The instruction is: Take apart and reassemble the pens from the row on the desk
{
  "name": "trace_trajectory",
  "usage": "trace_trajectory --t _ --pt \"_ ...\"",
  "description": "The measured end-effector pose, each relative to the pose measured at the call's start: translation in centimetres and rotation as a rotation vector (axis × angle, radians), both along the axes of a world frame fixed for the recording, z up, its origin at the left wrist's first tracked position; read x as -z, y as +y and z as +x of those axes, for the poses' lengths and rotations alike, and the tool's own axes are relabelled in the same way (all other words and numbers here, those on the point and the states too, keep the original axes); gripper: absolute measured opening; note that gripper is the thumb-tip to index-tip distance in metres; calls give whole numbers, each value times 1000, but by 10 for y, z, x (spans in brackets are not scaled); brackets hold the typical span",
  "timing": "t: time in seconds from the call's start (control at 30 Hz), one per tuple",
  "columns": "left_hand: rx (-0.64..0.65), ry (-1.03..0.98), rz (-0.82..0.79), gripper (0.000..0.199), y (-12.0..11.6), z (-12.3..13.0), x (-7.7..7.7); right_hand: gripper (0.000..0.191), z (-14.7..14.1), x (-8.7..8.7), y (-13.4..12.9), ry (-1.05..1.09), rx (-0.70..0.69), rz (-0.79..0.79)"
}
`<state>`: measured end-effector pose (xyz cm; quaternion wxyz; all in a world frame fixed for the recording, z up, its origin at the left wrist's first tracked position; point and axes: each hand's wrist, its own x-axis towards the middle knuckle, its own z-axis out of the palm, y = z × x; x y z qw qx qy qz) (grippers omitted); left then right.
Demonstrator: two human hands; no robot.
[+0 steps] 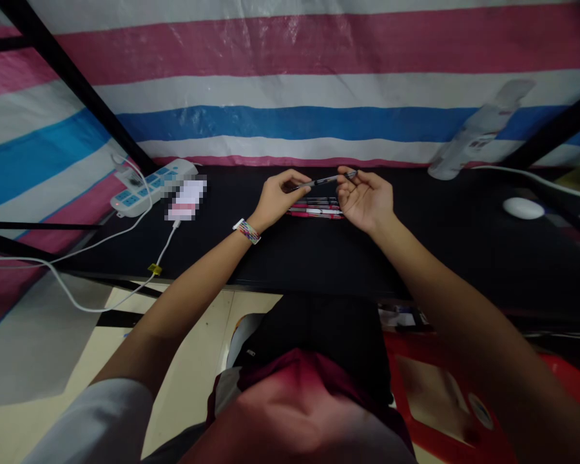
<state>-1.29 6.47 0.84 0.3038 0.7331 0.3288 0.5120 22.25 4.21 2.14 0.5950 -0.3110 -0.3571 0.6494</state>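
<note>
A slim pen (325,181) with a clear barrel and dark ends is held level between my two hands, above the black desk. My left hand (281,196) pinches its left end between thumb and fingers. At the other end, my right hand (367,201) grips the dark tip with thumb and forefinger, its palm turned up and the other fingers loosely curled. Just below lies a row of several pens (315,207), some dark and some pink or red with white. My right fingers partly cover their right ends.
On the left of the black desk (319,258) lie a white power strip (145,190) and a charging phone (187,201) with its cable. A clear bottle (473,138) stands at the back right, near a white mouse (523,208). Striped sheeting (290,122) hangs behind.
</note>
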Motion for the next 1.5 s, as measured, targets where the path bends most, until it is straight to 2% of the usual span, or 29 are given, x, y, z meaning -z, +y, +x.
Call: trace_trajectory --t 0.27,0.43,0.57,0.77,0.87,0.93,1.13,1.2,1.33,1.5 --pt "-7 6 27 18 -2 0 -2 27 3 10 8 62 -9 30" --pt "4 -5 17 17 -3 1 -2 33 4 7 5 31 -9 67" --pt "2 4 11 17 -3 1 -1 33 4 4 4 -37 9 40" --pt "7 3 28 18 -3 1 -1 31 4 5 5 -8 15 27" --pt "-3 -7 28 16 -1 1 0 36 2 2 3 -35 24 25" --pt "-16 -19 17 16 1 0 1 36 2 0 2 -85 45 31" --pt "-101 2 40 30 8 -2 5 12 1 7 12 -255 222 150" --pt "-120 6 54 22 10 -3 7 9 2 14 18 -346 275 181" --pt "-164 71 80 11 16 -7 14 9 6 25 26 -635 395 229" --pt "-234 220 127 9 25 -12 23 14 10 28 22 -1055 448 424"
